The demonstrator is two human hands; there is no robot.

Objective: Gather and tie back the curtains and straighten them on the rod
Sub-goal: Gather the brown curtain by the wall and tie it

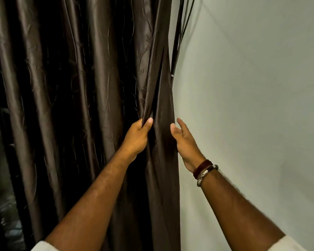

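Note:
A dark brown satin curtain (76,98) with a faint embroidered pattern hangs in long folds and fills the left and middle of the view. My left hand (137,135) grips a bunch of folds near the curtain's right edge, thumb pressed on the front. My right hand (184,142) is at the very edge of the fabric, thumb on the front and fingers reaching behind it, where they are partly hidden. Two bracelets sit on my right wrist. The rod is out of view.
A plain pale wall (252,105) fills the right side, right next to the curtain's edge. Several thin dark cables (181,29) run down the wall from the top beside the curtain. A dim window area (0,196) shows at the far left.

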